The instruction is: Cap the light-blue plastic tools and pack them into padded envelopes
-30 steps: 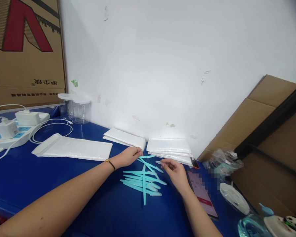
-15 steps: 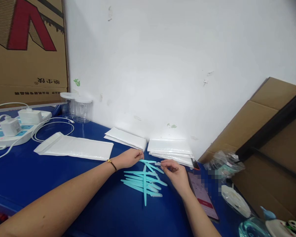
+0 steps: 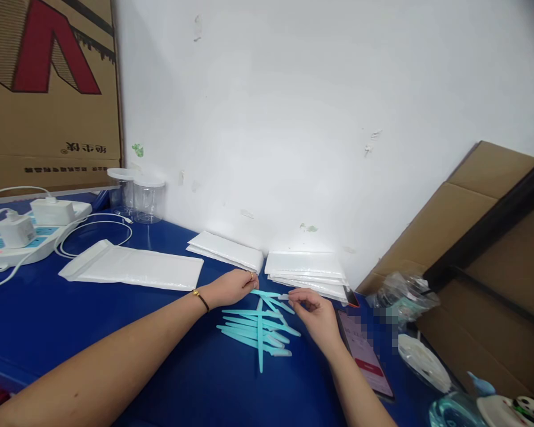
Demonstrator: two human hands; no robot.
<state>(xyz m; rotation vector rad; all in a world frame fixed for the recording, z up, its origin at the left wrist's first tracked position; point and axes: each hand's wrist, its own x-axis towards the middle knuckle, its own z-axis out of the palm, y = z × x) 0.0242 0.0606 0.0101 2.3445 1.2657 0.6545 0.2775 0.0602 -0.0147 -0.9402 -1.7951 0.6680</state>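
A turquoise eyebrow razor [image 3: 267,293] with a pale translucent cap stretches between my hands, just above a loose pile of similar razors [image 3: 244,327]. My left hand [image 3: 234,286] pinches its handle end with closed fingers. At the capped end, the thumb and fingers of my right hand [image 3: 312,308] are closed on the tip. One razor [image 3: 260,350] lies crosswise over the others on the blue table [image 3: 191,379]. Behind my hands, folded white bubble mailers rest in a left stack [image 3: 226,249] and a right stack [image 3: 305,264].
A white mailer [image 3: 137,267] lies flat at left, near a power strip [image 3: 40,249] with chargers and a cable. Clear lidded jars [image 3: 149,201] stand by the wall. At right are a phone [image 3: 367,362], a plastic-wrapped bundle [image 3: 404,296] and cardboard [image 3: 454,207].
Both hands keep hold of the same razor, almost unmoved. The whole view has shifted very slightly.
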